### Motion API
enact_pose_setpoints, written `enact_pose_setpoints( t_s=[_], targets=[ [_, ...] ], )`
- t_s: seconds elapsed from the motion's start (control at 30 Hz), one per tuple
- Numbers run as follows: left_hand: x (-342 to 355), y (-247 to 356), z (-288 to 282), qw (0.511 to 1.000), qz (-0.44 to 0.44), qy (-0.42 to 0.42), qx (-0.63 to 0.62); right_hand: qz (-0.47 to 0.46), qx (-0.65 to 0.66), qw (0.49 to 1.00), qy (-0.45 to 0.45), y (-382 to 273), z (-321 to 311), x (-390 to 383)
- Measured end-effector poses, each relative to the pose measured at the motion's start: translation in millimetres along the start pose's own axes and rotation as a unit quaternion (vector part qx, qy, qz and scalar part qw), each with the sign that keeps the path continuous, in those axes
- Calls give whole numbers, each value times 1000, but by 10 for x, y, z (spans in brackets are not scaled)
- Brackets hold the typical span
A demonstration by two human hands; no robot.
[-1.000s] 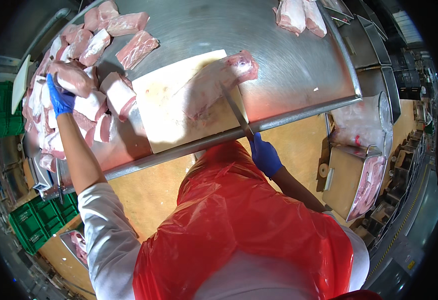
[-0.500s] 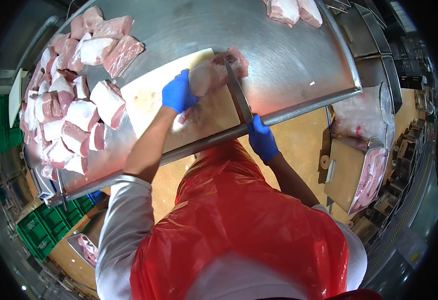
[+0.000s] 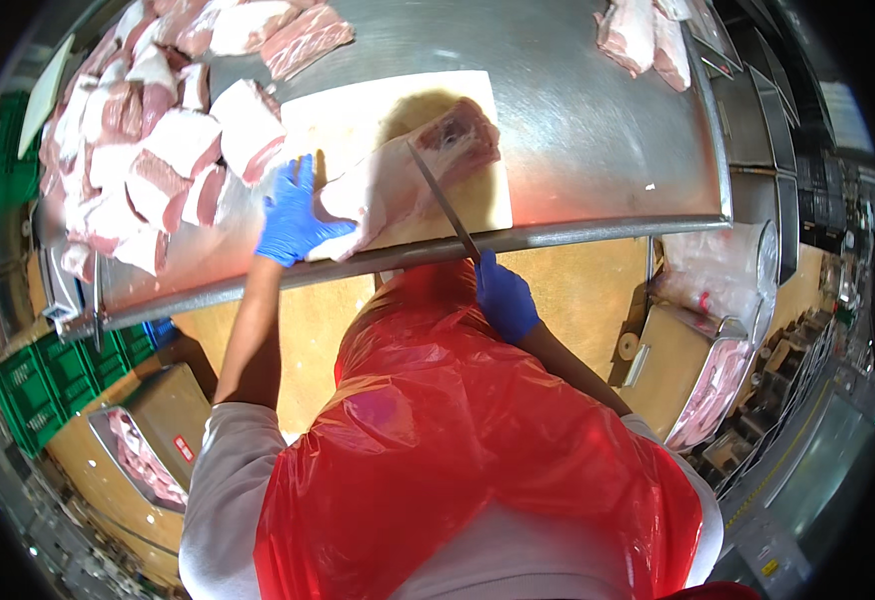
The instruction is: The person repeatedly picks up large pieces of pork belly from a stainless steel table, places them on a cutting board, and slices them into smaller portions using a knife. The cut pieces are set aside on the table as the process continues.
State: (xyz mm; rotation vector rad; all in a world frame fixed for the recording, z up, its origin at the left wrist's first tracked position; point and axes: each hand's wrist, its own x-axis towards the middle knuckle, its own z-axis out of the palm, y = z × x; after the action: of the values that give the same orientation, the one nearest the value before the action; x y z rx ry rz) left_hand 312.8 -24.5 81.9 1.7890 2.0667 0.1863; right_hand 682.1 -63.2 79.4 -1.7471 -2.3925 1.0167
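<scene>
A long piece of raw meat [image 3: 383,185], pale with a dark red far end, lies slantwise on the white cutting board [image 3: 478,95]. My left hand [image 3: 298,220], in a blue glove, is open with its fingers spread beside the near left end of the meat. In my right hand [image 3: 506,298], also gloved in blue, is a knife [image 3: 445,205], its handle gripped over the table's front edge. The long blade points away to the left, and its tip reaches the meat's right side. Whether the tip presses in, I cannot tell.
Many cut meat chunks [image 3: 183,140] are heaped on the left of the metal table [image 3: 598,150]; more pieces [image 3: 626,35] lie at the far right. A raised rim [image 3: 598,232] runs along the table's front. Meat bins [image 3: 713,385] and green crates [image 3: 53,385] stand below.
My left hand has let go of the meat's upper side and moved left and nearer, fingers spreading. The meat now stretches out longer toward me. The knife has drawn back and tilted left.
</scene>
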Motion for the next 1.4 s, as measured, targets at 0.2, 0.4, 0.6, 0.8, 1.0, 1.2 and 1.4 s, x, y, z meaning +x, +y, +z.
enact_pose_setpoints(
  t_s=[0.2, 0.4, 0.6, 0.8, 1.0, 1.2, 1.4],
  targets=[
    [-74, -161, -81, 998, -26, 64, -11, -64, -17, 997, 37, -421, 83, 374],
    [-1, 751, 231, 997, 35, 2, 68, -123, -59, 986, 92, -399, 166, 425],
    [192, 809, 445, 994, 6, -4, 112, 49, -75, 992, -91, -376, -103, -58],
    [237, 778, 679, 988, 36, 59, 139, -278, -150, 940, 132, -427, 229, 1318],
    [330, 631, 470, 994, -10, 45, 95, -73, 9, 997, -7, -188, 395, 769],
    [623, -316, 315, 932, 17, -29, -360, 37, -113, 981, -153, 221, -258, -470],
    [329, -734, -261, 489, -73, 6, -869, 49, -20, 998, -16, 244, -216, -578]
  ],
)
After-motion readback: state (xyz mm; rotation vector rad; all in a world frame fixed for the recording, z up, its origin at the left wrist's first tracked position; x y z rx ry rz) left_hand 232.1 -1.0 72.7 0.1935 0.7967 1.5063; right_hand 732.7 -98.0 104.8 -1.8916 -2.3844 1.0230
